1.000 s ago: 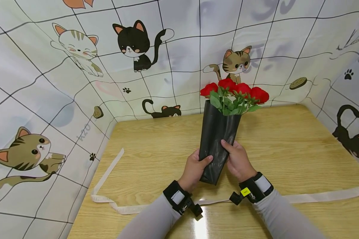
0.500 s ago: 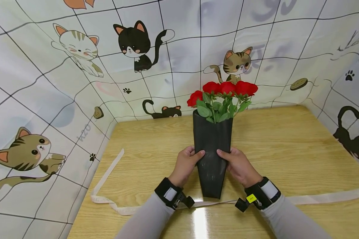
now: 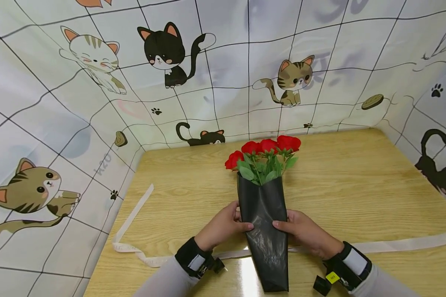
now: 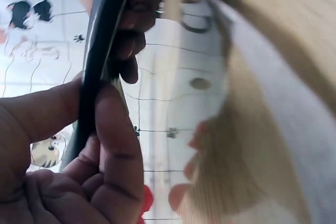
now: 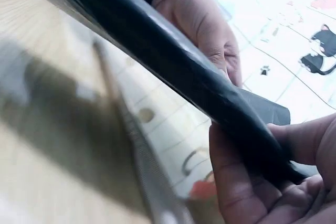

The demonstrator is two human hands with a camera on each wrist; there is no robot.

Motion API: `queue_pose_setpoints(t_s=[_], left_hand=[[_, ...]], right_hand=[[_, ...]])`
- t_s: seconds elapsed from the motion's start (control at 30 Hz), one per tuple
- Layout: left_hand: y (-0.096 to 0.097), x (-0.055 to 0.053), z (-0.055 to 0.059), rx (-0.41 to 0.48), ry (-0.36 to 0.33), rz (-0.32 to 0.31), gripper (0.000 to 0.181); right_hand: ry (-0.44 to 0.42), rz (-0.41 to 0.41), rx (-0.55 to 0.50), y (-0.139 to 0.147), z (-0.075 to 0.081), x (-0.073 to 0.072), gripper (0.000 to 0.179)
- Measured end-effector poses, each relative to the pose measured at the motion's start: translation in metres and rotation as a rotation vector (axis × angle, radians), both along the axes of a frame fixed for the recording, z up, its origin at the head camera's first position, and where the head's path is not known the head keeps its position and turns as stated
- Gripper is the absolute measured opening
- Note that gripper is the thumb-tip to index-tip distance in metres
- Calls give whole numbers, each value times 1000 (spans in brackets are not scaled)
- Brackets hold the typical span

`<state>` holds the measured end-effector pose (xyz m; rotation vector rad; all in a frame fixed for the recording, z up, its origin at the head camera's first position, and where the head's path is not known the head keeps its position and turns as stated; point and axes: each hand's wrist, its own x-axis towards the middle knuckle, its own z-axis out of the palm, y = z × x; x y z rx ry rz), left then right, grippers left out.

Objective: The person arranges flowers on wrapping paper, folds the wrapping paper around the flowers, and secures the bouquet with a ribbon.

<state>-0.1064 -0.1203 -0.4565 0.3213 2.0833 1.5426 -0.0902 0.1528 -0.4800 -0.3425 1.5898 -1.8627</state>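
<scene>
A bouquet of several red roses (image 3: 267,147) with green leaves stands out of a flat black paper wrap (image 3: 264,239), in the head view. My left hand (image 3: 223,225) pinches the wrap's left edge, thumb in front and fingers behind. On the right edge my right hand (image 3: 310,232) pinches it the same way. In the left wrist view the black wrap (image 4: 100,51) passes between thumb and fingers; the right wrist view shows the wrap (image 5: 173,56) edge-on in the right hand's grip. The lower wrap hides part of a pale ribbon (image 3: 405,244).
The ribbon runs across the wooden table (image 3: 357,181), folded at the left, where its end (image 3: 137,206) points away from me. Behind and beside the table hangs a white cloth (image 3: 230,53) with grid lines and printed cats.
Both hands have brought the bouquet toward me, lower in the head view. Its rightward lean has gone, and its foot now overlaps the ribbon. Both hands keep their hold on the wrap.
</scene>
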Motion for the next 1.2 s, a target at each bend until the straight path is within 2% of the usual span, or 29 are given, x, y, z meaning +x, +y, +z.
queue_pose_setpoints(t_s=[0.07,0.13,0.23,0.33,0.47,0.57,0.63,0.7,0.73,0.8,0.9,0.93,1.07,1.2], left_hand=[[0,4,0,-57,22,-24,88],[2,8,-1,-161,70,-45,102],[5,16,-1,-366,196,-83,118],[8,23,-3,-536,335,-136,122],[12,31,-6,-706,547,-180,117],[14,34,-6,-824,699,-213,98],[14,34,-6,-888,776,-257,82],[15,35,-5,-906,795,-312,76],[14,35,-5,-901,779,-339,79],[14,36,-6,-878,709,-376,91],[15,37,-7,-861,613,-411,112],[15,36,-6,-869,603,-423,116],[15,30,-8,-946,648,-468,127],[14,18,-12,-983,674,-466,131]], right_hand=[[18,18,35,1,-1,5,46],[20,25,66,1,-3,8,49],[31,33,104,-1,-7,12,54],[120,5,249,-5,-8,15,62],[448,-81,641,-9,-2,22,88],[740,-134,929,-11,3,28,107],[898,-134,1045,-12,6,31,107],[1002,-85,1100,-12,8,34,102],[1017,-43,1100,-11,9,34,101],[998,52,1073,-10,10,35,104],[921,159,1034,-8,11,34,117],[903,173,1031,-8,10,33,121],[911,171,1057,-9,8,27,124],[906,153,1067,-12,6,16,123]])
